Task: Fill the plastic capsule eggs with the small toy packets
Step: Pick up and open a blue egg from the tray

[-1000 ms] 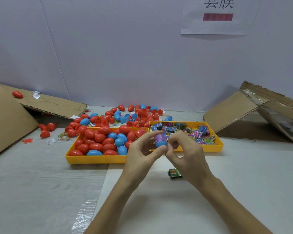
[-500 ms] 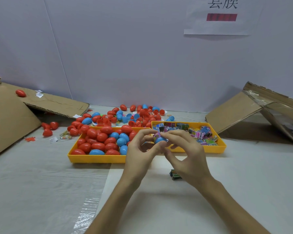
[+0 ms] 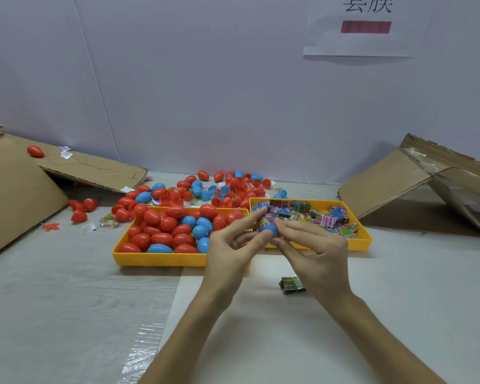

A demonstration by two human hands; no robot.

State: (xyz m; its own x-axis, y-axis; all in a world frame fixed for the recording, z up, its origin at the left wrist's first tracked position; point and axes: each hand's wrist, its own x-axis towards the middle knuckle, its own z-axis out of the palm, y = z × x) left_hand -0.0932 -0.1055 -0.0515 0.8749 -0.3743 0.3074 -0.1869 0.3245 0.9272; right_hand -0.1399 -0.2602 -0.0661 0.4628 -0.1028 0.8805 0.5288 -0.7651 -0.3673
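Both hands meet in front of the two yellow trays. My left hand (image 3: 233,246) pinches a blue egg half (image 3: 270,230) from the left, and a purple toy packet (image 3: 266,220) sticks out of its top. My right hand (image 3: 313,252) pinches the same egg half and packet from the right. The left yellow tray (image 3: 161,259) holds several red and blue eggs. The right yellow tray (image 3: 363,241) holds several colourful toy packets. One green packet (image 3: 290,285) lies on the table just under my right hand.
Loose red and blue eggs and egg halves (image 3: 205,189) are scattered behind the trays. Flattened cardboard (image 3: 14,195) lies at the left with a red egg (image 3: 35,151) on it, and a cardboard box (image 3: 416,187) at the right. A white wall stands behind.
The hands have stayed together on the blue egg half and packet, shifting slightly up and toward the trays; the fingers have reworked their grip on the packet.
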